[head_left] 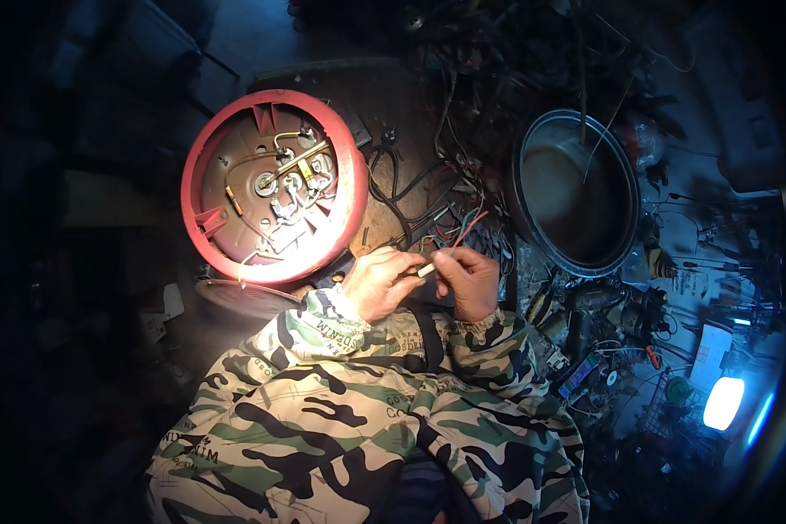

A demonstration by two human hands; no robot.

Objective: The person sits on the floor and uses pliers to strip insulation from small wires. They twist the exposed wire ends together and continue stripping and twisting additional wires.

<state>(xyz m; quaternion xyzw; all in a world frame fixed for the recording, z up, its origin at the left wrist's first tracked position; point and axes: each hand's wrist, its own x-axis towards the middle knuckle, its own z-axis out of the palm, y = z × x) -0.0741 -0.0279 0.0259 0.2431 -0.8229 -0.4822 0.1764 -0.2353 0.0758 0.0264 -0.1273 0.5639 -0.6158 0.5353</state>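
L hand (pixel 380 284) and R hand (pixel 469 278) are close tog. at the near-mid of the scene, in front of the person's body. L hand: fingers narrow, thumb + fingertips pinching a small pale tube (pixel 425 271), which sits in the gap btwn the hands. R hand: fingers curled in, thumb + index pinched on a thin red wire (pixel 472 226); its free length pokes out past the fingertips, up to the far R. Can't tell if wire & tube are joined, as the fingers hide that bit.

Just L and far of the hands: big round red housing (pixel 355 175), open side up, brightly lit at its near rim. Inside: metal bar (pixel 304 168), thin wires and a small orange part (pixel 234 200) toward the L. A round plate (pixel 246 297) lies partly under its near edge.

Far of the hands, a black cable (pixel 399 185) loops on a brown board (pixel 384 218), w/ more loose wires to its R. On the R, well apart from the housing: deep round pot (pixel 561 188), dark rim, open top. Near R: jumbled tools (pixel 581 319), white paper (pixel 712 354) & a lit lamp (pixel 723 403). Both forearms in camo sleeves (pixel 323 325). Outer edges v. dark, details n/a.
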